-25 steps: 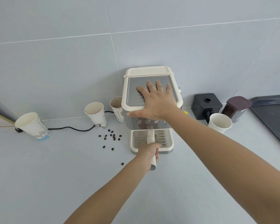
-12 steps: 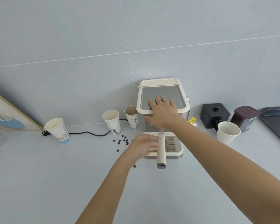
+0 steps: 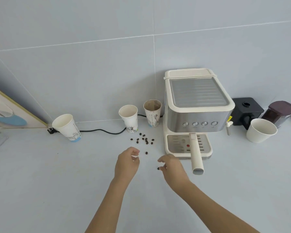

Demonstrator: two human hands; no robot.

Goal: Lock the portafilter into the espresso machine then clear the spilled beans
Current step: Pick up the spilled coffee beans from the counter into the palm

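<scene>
Both hands hover low over the pale counter (image 3: 40, 190), with wide bare surface on the near side of the fingers and to their left. The left hand (image 3: 127, 163) has its fingers curled narrow, thumb and forefinger nearly meeting; I cannot tell whether they hold anything. The right hand (image 3: 172, 166) pinches its fingertips (image 3: 161, 168) at 1 dark bean (image 3: 158, 168), touching it.

Just beyond the left fingertips lies 1 stray bean (image 3: 146, 153), and farther out the scattered beans (image 3: 144, 139) sit between 2 paper cups (image 3: 129, 117) and the espresso machine (image 3: 197, 111). A black cable (image 3: 102, 131) runs behind the cups. The portafilter (image 3: 196, 152) is seated in the machine, its cream handle jutting out just right of the right hand, near the knuckles. A white cup (image 3: 260, 130) stands well off to the right.

Half a second ago the right palm pressed the machine's top and the left hand was beside the handle; both have since dropped to the beans.
</scene>
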